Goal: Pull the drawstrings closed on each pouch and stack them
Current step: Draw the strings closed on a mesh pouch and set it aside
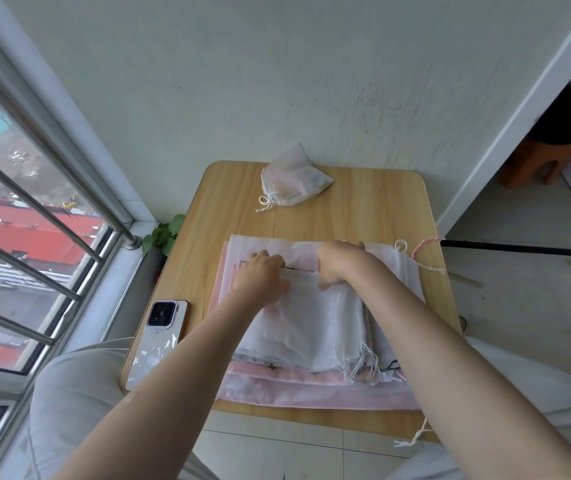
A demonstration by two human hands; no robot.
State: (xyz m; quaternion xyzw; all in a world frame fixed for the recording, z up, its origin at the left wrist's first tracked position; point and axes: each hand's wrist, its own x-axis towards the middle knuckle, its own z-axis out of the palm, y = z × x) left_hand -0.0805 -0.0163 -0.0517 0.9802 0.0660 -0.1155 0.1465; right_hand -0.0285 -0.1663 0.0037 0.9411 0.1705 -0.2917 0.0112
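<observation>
The tabletop [363, 209] is pale, smooth wood-grain. The pouches [311, 323] are sheer, matt white and pink cloth with cotton-like cords [358, 367]. At the left edge, a phone [157, 344] has a glossy case.

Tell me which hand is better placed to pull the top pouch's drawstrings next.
Probably the right hand. The loose white drawstrings trail off the pile of pouches on its side, at the far right corner; the left hand rests on the pile's left part.

Sheer white and pink pouches [311, 327] lie stacked flat; one cinched pouch [292, 180] apart.
</observation>
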